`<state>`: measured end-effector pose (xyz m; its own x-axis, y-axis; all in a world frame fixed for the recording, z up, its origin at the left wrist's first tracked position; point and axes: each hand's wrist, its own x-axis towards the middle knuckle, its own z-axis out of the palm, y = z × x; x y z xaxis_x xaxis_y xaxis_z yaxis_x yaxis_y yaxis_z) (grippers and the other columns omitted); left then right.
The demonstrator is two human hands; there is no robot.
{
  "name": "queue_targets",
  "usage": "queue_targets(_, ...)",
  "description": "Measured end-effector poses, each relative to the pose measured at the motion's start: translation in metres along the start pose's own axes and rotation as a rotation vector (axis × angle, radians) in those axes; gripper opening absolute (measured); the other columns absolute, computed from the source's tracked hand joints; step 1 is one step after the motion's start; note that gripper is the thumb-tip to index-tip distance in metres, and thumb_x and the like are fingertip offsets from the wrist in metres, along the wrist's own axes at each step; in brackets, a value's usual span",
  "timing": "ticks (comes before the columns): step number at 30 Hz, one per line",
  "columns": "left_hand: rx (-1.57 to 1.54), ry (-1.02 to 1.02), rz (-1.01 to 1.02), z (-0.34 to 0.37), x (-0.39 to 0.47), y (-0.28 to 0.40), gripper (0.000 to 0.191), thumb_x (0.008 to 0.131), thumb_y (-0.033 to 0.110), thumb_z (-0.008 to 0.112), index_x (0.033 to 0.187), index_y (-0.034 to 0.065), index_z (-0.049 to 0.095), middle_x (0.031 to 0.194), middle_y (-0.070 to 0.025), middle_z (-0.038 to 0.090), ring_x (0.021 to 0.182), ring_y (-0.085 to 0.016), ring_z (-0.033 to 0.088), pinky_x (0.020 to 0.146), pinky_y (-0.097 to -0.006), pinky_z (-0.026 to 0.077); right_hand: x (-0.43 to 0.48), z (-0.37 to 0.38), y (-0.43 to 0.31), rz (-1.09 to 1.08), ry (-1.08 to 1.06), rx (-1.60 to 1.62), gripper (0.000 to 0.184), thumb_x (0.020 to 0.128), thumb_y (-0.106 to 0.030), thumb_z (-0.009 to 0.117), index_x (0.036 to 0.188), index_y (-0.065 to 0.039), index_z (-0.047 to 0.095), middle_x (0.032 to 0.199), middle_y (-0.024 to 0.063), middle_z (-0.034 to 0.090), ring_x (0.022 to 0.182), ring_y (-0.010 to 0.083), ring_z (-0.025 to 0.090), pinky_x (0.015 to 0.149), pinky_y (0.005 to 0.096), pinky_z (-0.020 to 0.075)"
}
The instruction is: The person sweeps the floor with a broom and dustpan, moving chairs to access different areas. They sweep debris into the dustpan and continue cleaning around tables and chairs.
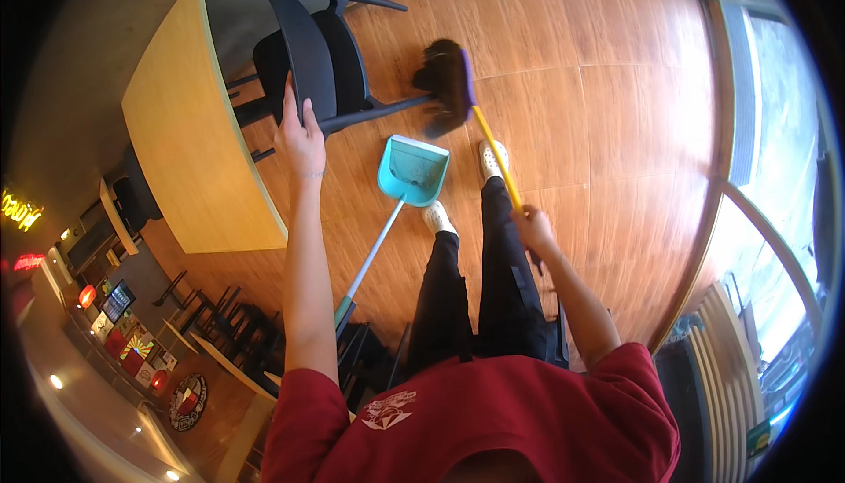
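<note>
My left hand [302, 133] grips the top edge of the backrest of a black chair [313, 67], which stands by a light wooden table. In my right hand [533, 229] is the yellow handle [496, 150] of a broom. Its head [452, 87], with a purple block and dark bristles, is blurred and lies close to one of the chair's legs. A turquoise long-handled dustpan [414, 169] rests on the floor in front of my feet, with some grey dirt in its pan. Its pale handle [376, 255] slants back past my left forearm.
The light wooden table [198, 133] stands at the left, beyond the chair. Wood-look tiles [634, 120] cover the floor up to a glass front [779, 100] at the right. Several dark chairs [231, 318] and tables fill the lower left. A slatted bench [719, 364] is at the lower right.
</note>
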<state>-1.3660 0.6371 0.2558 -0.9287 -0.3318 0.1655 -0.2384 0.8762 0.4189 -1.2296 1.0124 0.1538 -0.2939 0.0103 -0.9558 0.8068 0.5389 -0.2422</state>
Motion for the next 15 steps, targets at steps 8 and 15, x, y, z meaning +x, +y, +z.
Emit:
queue_targets(8, 0.040, -0.023, -0.026, 0.005, 0.003, -0.004, 0.041, 0.091, 0.012, 0.050, 0.132, 0.0109, 0.045, 0.112, -0.0153, 0.061, 0.086, -0.029, 0.066, 0.067, -0.0338, 0.054, -0.065, -0.061, -0.020, -0.082, 0.354, 0.009, 0.036, 0.089, -0.022, 0.051, 0.112, 0.005, 0.052, 0.056, 0.0147, 0.052, 0.042, 0.0228, 0.057, 0.038, 0.0348, 0.0443)
queue_targets(15, -0.047, -0.027, -0.017, 0.011, 0.000, -0.004, 0.041, 0.091, 0.009, 0.049, 0.132, 0.0086, 0.045, 0.117, -0.0162, 0.059, 0.087, -0.030, 0.066, 0.070, -0.0320, 0.054, -0.133, -0.114, -0.113, -0.093, -0.025, 0.014, 0.038, 0.088, -0.018, 0.053, 0.120, 0.004, 0.051, 0.054, 0.0035, 0.045, 0.038, 0.0112, 0.045, 0.035, 0.0296, 0.0387)
